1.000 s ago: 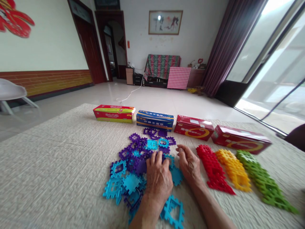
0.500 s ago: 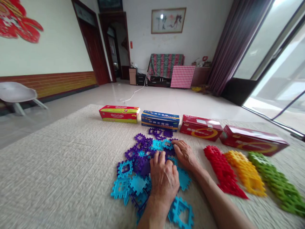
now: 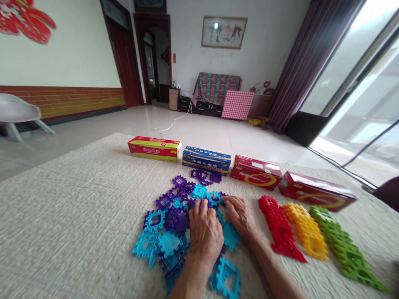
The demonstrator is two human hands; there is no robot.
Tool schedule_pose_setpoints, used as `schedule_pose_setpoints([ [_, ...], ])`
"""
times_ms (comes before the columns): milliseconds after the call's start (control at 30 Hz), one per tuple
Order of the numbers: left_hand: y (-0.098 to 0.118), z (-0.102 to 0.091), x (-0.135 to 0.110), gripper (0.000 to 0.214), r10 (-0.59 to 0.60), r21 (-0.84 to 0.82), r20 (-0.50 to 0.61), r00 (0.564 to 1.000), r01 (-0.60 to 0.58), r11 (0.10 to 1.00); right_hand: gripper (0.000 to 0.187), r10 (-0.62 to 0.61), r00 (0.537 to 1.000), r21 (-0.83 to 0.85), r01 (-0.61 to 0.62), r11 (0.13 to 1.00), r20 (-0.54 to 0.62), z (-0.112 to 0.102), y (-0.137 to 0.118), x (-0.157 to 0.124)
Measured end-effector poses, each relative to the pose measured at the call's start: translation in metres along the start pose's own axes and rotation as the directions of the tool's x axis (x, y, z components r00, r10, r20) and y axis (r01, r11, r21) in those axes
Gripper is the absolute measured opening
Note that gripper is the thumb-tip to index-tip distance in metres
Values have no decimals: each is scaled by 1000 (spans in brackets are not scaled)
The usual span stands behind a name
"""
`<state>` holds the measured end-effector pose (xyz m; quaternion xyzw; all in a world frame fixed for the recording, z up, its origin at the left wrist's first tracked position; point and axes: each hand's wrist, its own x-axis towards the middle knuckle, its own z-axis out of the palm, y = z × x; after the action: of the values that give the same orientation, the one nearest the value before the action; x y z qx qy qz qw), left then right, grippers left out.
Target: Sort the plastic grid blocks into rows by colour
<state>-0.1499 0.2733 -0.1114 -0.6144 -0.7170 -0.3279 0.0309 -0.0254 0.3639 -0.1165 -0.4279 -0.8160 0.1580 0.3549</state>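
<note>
A loose pile of purple and cyan plastic grid pieces (image 3: 170,207) lies on a cream textured mat (image 3: 77,216). My left hand (image 3: 204,232) lies palm down on the pile's right side. Its fingers are together and bent over the pieces, and a purple piece (image 3: 179,220) sticks out by the thumb. Just to its right is my right hand (image 3: 240,216), whose curled fingertips press on a cyan piece (image 3: 215,198). What lies under either palm is hidden.
Right of my hands lie a red row (image 3: 279,228), a yellow row (image 3: 305,230) and a green row (image 3: 343,245) of pieces. Behind stand a red-yellow box (image 3: 154,148), a blue box (image 3: 206,159) and two red boxes (image 3: 255,172) (image 3: 314,191). A white chair (image 3: 15,112) is far left.
My right hand moved forward and left onto the pile beside my left hand, then drew back slightly. My left hand stays on the pieces. The view has shifted a little.
</note>
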Motion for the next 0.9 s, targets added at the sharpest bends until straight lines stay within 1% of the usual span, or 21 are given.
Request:
schedule_pose_setpoints([
  [133, 0, 0, 0, 16, 19, 0, -16, 1000, -19, 1000, 33, 21, 999, 12, -21, 1000, -27, -5, -5, -12],
  [233, 0, -1, 0, 16, 34, 8, -18, 999, -34, 999, 32, 49, 996, 19, -48, 999, -76, -7, -6, -21],
  [333, 0, -1, -1, 17, 50, 26, -7, 999, -49, 998, 30, 83, 988, 16, -82, 997, -130, -6, -3, -23],
  [400, 1, 0, -1, 17, 65, 38, 5, 998, -65, 997, 29, 95, 985, 14, -94, 995, -143, -3, 0, -23],
  [500, 3, 4, -3, 18, 83, 54, 17, 996, -84, 995, 31, 90, 987, 10, -89, 996, -133, 2, 3, -20],
  [633, 2, 8, -4, 17, 99, 61, 20, 995, -100, 993, 30, 64, 994, -2, -64, 998, -89, 6, 3, -19],
  [767, 2, 6, -3, 16, 127, 54, 23, 992, -128, 990, 30, 78, 995, -25, -80, 996, -69, 6, 1, -19],
  [900, 3, 1, -2, 18, 122, 43, 22, 992, -123, 991, 29, 108, 992, -39, -111, 993, -71, 4, -1, -19],
])
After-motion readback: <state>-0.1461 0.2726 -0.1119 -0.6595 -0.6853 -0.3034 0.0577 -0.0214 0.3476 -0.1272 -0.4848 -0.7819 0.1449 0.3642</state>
